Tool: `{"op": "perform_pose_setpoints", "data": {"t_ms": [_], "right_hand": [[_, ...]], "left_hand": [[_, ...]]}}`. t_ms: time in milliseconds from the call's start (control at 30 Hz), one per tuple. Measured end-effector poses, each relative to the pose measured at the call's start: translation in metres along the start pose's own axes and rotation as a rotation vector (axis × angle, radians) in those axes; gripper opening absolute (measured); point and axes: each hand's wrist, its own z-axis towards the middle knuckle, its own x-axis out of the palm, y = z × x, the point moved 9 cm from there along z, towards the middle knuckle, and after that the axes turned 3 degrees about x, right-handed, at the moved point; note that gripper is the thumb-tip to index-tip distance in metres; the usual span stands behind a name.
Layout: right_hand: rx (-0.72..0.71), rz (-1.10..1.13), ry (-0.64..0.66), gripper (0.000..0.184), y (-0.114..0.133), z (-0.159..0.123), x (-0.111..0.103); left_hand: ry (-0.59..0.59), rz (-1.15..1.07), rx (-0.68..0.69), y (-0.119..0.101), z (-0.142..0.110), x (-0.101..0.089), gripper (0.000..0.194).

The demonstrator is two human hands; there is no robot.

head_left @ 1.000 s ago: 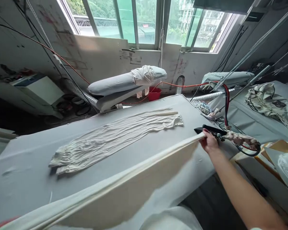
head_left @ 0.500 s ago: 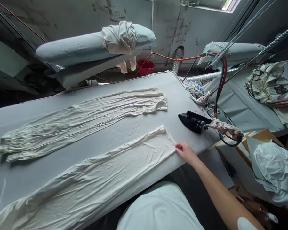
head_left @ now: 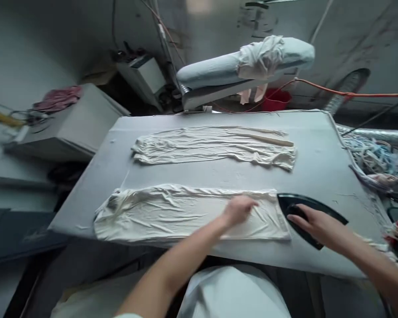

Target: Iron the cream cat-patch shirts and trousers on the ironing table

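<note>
A long cream garment, shaped like a trouser leg [head_left: 192, 216], lies along the near side of the padded ironing table [head_left: 318, 176], its hem at the right. Over its right part is my left hand [head_left: 240, 210], somewhat blurred, with the fingers curled in; whatever they hold, if anything, is hidden. My right hand [head_left: 318, 223] grips the handle of a black iron [head_left: 328, 212]. The iron rests at the hem end, its tip pointing right and its rear edge beside the hem. Farther back lies a second wrinkled cream garment [head_left: 199, 143], with folds running lengthwise.
Behind the table stands a padded sleeve board [head_left: 212, 70] with a bunched cloth [head_left: 262, 57] on it. An orange cord [head_left: 348, 94] runs past a red bucket [head_left: 276, 100]. Tangled strips [head_left: 368, 154] hang by the right edge. A white box [head_left: 73, 119] is at left.
The view has swung left. My right hand has left the garment's hem and taken hold of the iron, which is now beside the hem. My left hand has come into view.
</note>
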Motion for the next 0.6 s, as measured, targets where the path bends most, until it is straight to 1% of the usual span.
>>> {"op": "perform_pose_setpoints", "data": {"t_ms": [33,100,133,167,200,233,267,333,367,400,433,467,500,533,600], "right_hand": [[-0.055,-0.001,0.091,0.047,0.029,-0.001,0.017],[-0.132,-0.016,0.216,0.040,0.086,0.002,0.042],[-0.149,-0.018,0.249,0.037,0.108,0.007,0.049],[-0.145,-0.012,0.259,0.035,0.125,0.015,0.052],[-0.118,0.002,0.245,0.036,0.135,0.026,0.051],[-0.071,0.021,0.208,0.038,0.137,0.039,0.046],[-0.015,0.039,0.156,0.042,0.133,0.051,0.038],[0.056,0.061,0.068,0.050,0.119,0.069,0.024],[0.054,0.060,0.065,0.053,0.115,0.074,0.021],[0.021,0.053,0.099,0.054,0.115,0.075,0.022],[-0.036,0.040,0.159,0.054,0.122,0.073,0.027],[-0.102,0.015,0.223,0.052,0.134,0.068,0.034],[-0.163,-0.023,0.276,0.048,0.151,0.061,0.043],[-0.218,-0.071,0.311,0.044,0.173,0.053,0.053],[-0.310,-0.167,0.334,0.036,0.232,0.038,0.075]], "left_hand": [[-0.022,0.074,-0.132,0.040,-0.011,-0.032,0.039],[-0.052,0.164,-0.312,0.115,-0.050,-0.095,0.034],[-0.033,0.199,-0.374,0.148,-0.072,-0.120,0.031],[0.014,0.218,-0.411,0.176,-0.093,-0.139,0.031],[0.075,0.230,-0.437,0.200,-0.113,-0.152,0.034],[0.139,0.237,-0.459,0.222,-0.130,-0.162,0.035],[0.202,0.240,-0.482,0.241,-0.146,-0.170,0.033],[0.297,0.235,-0.539,0.273,-0.174,-0.182,0.029],[0.329,0.223,-0.567,0.288,-0.187,-0.189,0.029],[0.358,0.206,-0.589,0.302,-0.200,-0.195,0.028],[0.378,0.170,-0.605,0.314,-0.211,-0.201,0.027],[0.385,0.104,-0.618,0.325,-0.221,-0.206,0.029],[0.376,0.008,-0.630,0.336,-0.229,-0.210,0.032],[0.353,-0.111,-0.642,0.345,-0.235,-0.213,0.036],[0.251,-0.381,-0.651,0.357,-0.241,-0.214,0.044]]}}
